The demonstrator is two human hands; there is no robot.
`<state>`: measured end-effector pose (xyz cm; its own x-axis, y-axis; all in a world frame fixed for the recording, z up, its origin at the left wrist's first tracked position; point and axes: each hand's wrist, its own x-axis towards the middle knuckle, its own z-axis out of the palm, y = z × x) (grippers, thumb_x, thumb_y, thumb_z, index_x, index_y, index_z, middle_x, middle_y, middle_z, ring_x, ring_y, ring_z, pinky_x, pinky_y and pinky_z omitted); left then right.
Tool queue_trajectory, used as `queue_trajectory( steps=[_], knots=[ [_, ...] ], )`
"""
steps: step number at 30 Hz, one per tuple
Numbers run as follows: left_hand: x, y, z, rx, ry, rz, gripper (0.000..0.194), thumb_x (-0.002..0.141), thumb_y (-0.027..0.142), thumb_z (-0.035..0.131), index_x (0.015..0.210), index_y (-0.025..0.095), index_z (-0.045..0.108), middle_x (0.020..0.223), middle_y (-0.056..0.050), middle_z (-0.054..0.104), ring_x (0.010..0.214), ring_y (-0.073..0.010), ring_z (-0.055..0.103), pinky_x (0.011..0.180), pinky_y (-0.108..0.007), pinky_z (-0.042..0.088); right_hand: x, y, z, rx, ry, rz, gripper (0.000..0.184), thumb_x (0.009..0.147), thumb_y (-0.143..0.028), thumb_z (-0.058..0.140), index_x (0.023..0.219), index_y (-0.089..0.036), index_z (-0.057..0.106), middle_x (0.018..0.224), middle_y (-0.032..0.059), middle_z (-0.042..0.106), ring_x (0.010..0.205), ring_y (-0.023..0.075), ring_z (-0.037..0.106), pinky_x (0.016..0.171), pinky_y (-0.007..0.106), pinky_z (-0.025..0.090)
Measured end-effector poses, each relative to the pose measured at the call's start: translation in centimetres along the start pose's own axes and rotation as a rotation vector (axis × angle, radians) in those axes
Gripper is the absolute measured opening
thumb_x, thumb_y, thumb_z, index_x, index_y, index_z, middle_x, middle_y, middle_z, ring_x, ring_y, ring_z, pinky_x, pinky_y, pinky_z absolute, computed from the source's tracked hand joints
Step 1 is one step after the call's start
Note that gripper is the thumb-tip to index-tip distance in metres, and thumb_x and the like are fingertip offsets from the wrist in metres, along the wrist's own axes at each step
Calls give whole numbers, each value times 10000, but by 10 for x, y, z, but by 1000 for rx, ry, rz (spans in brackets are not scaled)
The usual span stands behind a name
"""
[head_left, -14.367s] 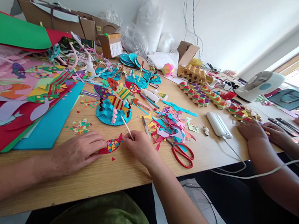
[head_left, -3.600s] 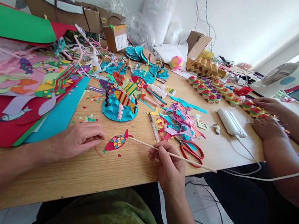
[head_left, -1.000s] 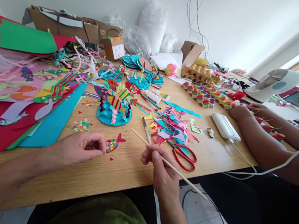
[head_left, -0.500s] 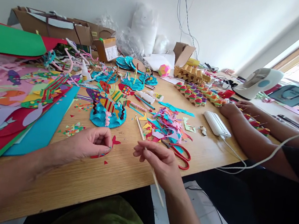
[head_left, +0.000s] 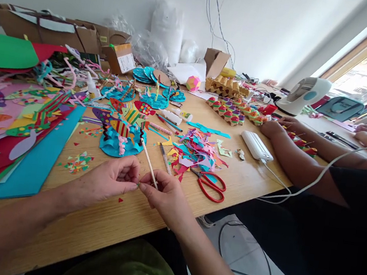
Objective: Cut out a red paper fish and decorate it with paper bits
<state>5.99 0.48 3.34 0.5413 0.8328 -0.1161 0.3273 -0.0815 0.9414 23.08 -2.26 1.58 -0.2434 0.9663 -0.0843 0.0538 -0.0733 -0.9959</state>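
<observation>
My left hand (head_left: 108, 184) and my right hand (head_left: 164, 197) meet fingertip to fingertip over the front of the wooden table (head_left: 113, 225). The right hand pinches a thin wooden skewer (head_left: 147, 162), which slants up and away toward a blue paper plate craft (head_left: 121, 141) with striped paper fish. The left hand's fingers are curled and pinched shut; what they hold is hidden. The red mosaic paper fish is out of sight behind the hands. A tiny red scrap (head_left: 120, 200) lies just below them.
Red scissors (head_left: 209, 185) and a heap of paper scraps (head_left: 195, 150) lie right of my hands. Foam sheets (head_left: 29, 163) cover the left. Another person's arm (head_left: 289, 159) rests at the right by a white power bank (head_left: 256, 145) and its cable. Painted egg cartons (head_left: 231, 110) and boxes stand behind.
My right hand swung the skewer round so it points up and away, and moved left to meet the left hand. The left hand closed over the paper fish, which no longer shows.
</observation>
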Motion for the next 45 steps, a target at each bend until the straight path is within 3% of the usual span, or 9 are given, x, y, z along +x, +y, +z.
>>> queue_trajectory(
  steps=[6,12,23,45],
  knots=[
    [4,5,3,3,-16,1,124,709,287,564,707,193,482,658,51,451,612,-106,445,521,-209,389,1,0,-4,-169,-21,-59,56,757,-215,575,722,-182,603,547,-64,469,465,71,394,448,194,303],
    [7,3,4,-18,-11,19,126,705,288,576,740,192,502,707,34,515,680,-124,510,617,-242,409,3,2,-6,-250,-61,-50,66,758,-180,547,694,-187,559,565,-61,469,470,70,415,443,184,300],
    [9,-4,0,-14,-25,-3,107,740,287,540,775,193,506,720,36,505,685,-129,491,628,-253,385,4,-4,-4,-32,-73,120,44,761,-179,541,725,-186,516,524,-81,441,387,56,410,364,167,288],
    [15,-16,-4,-25,-47,-1,108,735,271,545,786,207,474,704,45,508,649,-121,495,579,-234,384,19,-1,-6,-12,-140,136,59,709,-122,543,679,-172,548,466,-95,447,369,41,401,364,146,288]
  ],
)
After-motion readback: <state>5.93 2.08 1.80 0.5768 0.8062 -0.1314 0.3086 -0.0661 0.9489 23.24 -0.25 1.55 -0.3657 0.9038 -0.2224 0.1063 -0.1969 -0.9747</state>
